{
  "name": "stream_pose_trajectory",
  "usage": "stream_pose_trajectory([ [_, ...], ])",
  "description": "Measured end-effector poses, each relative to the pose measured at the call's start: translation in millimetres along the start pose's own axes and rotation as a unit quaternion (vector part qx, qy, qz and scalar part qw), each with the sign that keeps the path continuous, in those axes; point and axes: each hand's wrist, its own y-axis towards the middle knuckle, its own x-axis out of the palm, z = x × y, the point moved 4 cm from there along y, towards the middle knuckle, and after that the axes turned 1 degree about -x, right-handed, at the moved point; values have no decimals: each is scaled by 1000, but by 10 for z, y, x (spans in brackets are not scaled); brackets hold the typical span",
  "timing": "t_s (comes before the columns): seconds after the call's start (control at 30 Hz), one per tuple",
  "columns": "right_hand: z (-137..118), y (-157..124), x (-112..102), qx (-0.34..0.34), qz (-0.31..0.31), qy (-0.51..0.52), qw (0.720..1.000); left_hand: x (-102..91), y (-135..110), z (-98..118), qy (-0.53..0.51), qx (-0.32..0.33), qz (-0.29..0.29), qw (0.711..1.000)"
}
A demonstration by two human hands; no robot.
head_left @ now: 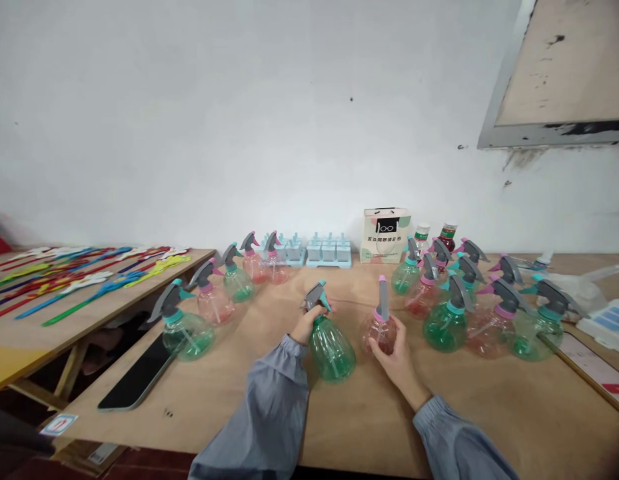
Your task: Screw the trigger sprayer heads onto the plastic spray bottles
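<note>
My left hand (308, 324) grips the neck of a green spray bottle (331, 350) with a grey trigger head, tilted a little above the wooden table (339, 413). Just to its right, my right hand (395, 352) wraps round a pink spray bottle (380, 328) that stands upright on the table. Both arms wear grey sleeves.
Several pink and green spray bottles stand in a row at the left (186, 330) and in a cluster at the right (446, 320). A dark phone (138, 375) lies near the left edge. Light blue moulds (329, 251) and a small box (386, 235) sit by the wall. Coloured sticks (79, 277) cover the left table.
</note>
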Motion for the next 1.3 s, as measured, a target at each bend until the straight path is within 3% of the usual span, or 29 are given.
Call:
stream_pose_trajectory([
  [0.07, 22, 7, 4, 4, -1, 3, 1000, 0, -10, 23, 21, 20, 3, 1000],
  [0.27, 52, -23, -1, 0, -3, 8, 1000, 132, -104, 87, 49, -3, -75, 996],
  [0.5, 36, -13, -4, 5, -3, 12, 1000, 59, -46, 52, 18, 4, -27, 999],
  [0.7, 24, -15, -7, 6, -8, 14, 1000, 101, -87, 95, 21, -12, -62, 998],
  [0.93, 41, -10, -4, -3, -6, 5, 1000, 75, -30, 62, -27, -18, -37, 999],
  [1.13, 64, -23, 4, 1, -9, 3, 1000, 101, -79, 68, -4, -45, -73, 996],
  [1.3, 55, -24, 7, 1, -15, 9, 1000, 76, -48, 39, -39, -17, -57, 997],
])
